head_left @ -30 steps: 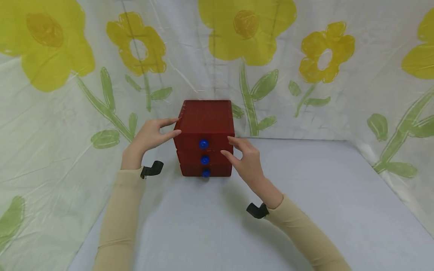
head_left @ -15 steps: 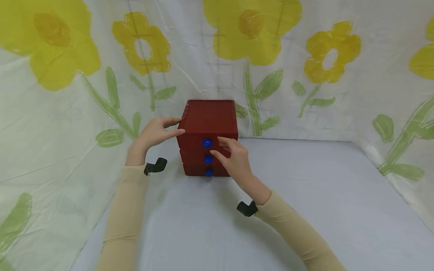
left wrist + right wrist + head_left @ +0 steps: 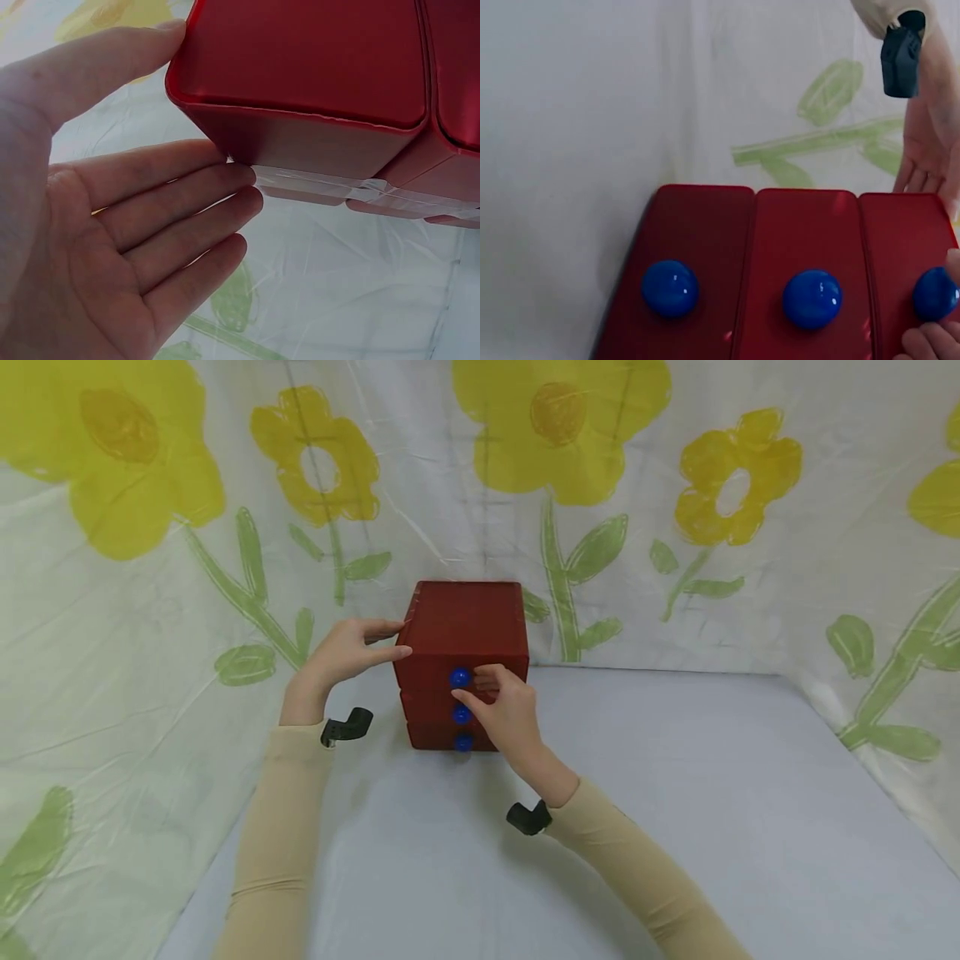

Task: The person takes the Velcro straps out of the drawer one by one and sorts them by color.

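- Shiny red three-drawer box [image 3: 468, 617] is at the far side of the white tabletop [image 3: 645, 760], fronts facing near.
- Step looks like getting a pinch on the round, glossy blue top knob [image 3: 461, 677] — I'd centre it between thumb and fingertips; any pull should go straight toward near so the top drawer [image 3: 423, 675] doesn't bind.
- Left hand [image 3: 337, 652]: thumb and straight fingers spread along the box's left top edge. Decent brace imo, otherwise the box might slide.
- Right hand [image 3: 512, 710] reaches in from near right, thumb and fingers either side of that knob — can't tell if they're squeezing.
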`<state>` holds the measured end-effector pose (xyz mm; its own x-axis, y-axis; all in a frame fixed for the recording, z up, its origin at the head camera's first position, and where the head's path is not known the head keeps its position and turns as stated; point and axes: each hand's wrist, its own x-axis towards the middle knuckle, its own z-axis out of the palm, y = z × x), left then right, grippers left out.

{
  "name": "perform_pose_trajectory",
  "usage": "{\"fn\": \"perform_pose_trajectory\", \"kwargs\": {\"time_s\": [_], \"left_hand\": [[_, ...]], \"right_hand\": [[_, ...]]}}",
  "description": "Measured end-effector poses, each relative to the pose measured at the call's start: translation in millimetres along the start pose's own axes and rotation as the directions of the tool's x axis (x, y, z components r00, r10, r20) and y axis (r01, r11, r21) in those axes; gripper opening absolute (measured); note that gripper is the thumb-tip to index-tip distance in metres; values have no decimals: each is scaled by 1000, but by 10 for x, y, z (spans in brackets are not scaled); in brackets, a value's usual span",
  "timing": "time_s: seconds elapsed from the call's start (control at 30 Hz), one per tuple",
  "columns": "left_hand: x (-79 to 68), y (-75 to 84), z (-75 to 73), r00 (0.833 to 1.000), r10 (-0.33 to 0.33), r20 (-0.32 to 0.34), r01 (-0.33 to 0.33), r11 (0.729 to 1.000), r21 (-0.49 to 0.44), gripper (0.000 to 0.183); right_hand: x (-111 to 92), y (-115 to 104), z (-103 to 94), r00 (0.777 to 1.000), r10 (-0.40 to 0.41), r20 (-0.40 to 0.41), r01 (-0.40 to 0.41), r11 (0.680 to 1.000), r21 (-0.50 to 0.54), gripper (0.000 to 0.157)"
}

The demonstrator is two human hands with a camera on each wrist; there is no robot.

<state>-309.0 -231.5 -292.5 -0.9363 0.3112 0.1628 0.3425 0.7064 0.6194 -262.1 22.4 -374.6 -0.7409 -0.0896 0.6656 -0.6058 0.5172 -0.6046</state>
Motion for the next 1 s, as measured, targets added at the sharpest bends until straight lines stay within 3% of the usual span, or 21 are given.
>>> {"fn": "perform_pose_trajectory", "kwargs": {"time_s": [0.4,1.0], "left_hand": [[10,-6,-1,1000,-5,4,5,1000,-15,66],[27,18,-34,999,-23,23,23,1000,0,67]], "right_hand": [[38,-11,91,998,61,0,-61,998,-8,38],[67,-10,116,999,44,-20,-44,999,3,33]]}}
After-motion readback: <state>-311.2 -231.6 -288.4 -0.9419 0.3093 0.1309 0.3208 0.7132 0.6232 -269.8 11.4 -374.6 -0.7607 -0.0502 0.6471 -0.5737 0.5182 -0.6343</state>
